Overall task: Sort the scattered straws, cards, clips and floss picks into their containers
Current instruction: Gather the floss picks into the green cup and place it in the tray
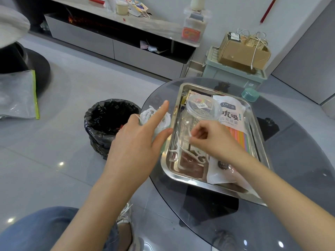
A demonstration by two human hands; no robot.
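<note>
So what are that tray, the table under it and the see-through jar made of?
The tray looks like stainless steel, polished; its walls mirror what lies in it. The table seems dark tinted glass, glossy; floor and a shoe show through it. The jar is probably clear plastic, smooth; things behind show through, though glass cannot be ruled out.

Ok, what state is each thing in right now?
left hand: holds the floss-pick cup
right hand: pinches a floss pick
floss-pick cup: upright, uncovered, picks inside
clear jar: on its side in tray
straw bag: lying flat in tray
teal lid: off, on table
</note>
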